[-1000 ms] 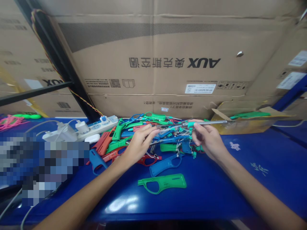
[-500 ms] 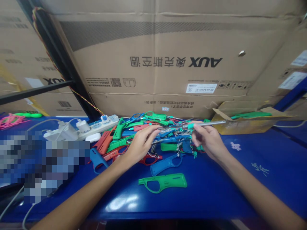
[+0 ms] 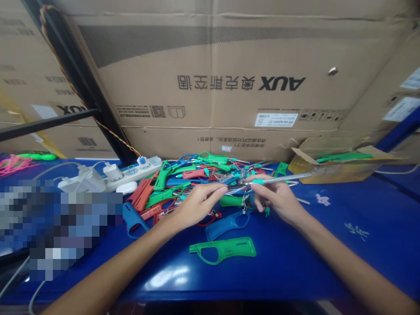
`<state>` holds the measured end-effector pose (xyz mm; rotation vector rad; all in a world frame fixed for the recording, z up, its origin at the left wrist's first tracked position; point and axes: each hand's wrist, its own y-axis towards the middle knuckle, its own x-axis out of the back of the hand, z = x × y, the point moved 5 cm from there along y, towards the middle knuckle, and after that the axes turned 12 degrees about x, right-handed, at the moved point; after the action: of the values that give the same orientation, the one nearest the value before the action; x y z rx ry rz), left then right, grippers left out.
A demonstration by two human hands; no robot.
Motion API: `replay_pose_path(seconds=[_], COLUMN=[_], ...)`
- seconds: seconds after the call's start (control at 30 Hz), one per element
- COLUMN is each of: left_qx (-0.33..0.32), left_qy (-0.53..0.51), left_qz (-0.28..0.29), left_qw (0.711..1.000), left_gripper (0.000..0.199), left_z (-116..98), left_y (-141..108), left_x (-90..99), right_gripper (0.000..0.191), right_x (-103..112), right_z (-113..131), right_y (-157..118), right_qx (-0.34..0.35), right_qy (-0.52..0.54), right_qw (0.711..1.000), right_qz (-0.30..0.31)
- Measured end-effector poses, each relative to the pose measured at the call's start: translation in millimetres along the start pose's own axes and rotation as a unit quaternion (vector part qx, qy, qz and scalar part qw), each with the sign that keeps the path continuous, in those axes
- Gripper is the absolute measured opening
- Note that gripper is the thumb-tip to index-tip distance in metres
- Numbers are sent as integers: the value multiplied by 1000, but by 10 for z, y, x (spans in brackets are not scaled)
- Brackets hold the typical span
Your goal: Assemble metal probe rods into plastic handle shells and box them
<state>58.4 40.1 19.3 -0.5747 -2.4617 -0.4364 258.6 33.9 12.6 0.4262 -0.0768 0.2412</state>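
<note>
My right hand (image 3: 274,197) is closed around a metal lighter tube (image 3: 285,178) with a teal collar, its long end pointing right over the heap. My left hand (image 3: 205,201) is closed in a pinch at the tube's inner end, where a thin dark piece reaches the fingertips; what exactly they grip is too small to make out. Beneath both hands lies a heap of lighter parts in red, green and blue, with metal tubes and white wires. Nearer me lie a green lighter handle shell (image 3: 229,249) and a blue handle shell (image 3: 226,225).
A power strip (image 3: 131,174) with plugged-in chargers and a white case (image 3: 126,188) sit left of the heap. An open carton (image 3: 341,175) with green pieces stands at the right. Large cardboard boxes (image 3: 210,52) back the blue table (image 3: 295,271). Pink strands (image 3: 15,165) lie far left.
Both hands have come slightly lower and nearer to me. The tube has moved with the right hand a little to the left, and the gap between the hands has narrowed.
</note>
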Motion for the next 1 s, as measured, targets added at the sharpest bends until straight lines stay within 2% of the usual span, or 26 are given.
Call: replay_pose_path(seconds=[0.13, 0.33, 0.4, 0.67, 0.87, 0.93, 1.0], left_qx=[-4, -50, -48, -52, -34, -53, -101], left_qy=[-13, -24, -24, 33, 48, 64, 102], left_qz=[17, 27, 28, -49, -76, -84, -92], left_qw=[1000, 998, 998, 997, 995, 993, 985], left_gripper=[32, 28, 28, 36, 33, 32, 30], left_z=[10, -24, -23, -44, -23, -36, -76], left_y=[-7, -9, -4, -4, -10, -24, -53], left_x=[-30, -38, -36, 9, 39, 46, 39], right_gripper=[37, 36, 34, 35, 37, 36, 32], right_x=[5, 4, 1, -39, -33, -32, -48], right_z=[2, 3, 15, 41, 10, 8, 12], right_y=[15, 25, 18, 7, -8, -16, -25], right_qx=[1, 2, 8, 22, 23, 23, 23], right_qy=[-5, 2, 4, 3, -7, -6, 4], right_qw=[1000, 1000, 1000, 999, 998, 998, 997], right_qz=[0, 5, 11, 38, 58, 61, 70])
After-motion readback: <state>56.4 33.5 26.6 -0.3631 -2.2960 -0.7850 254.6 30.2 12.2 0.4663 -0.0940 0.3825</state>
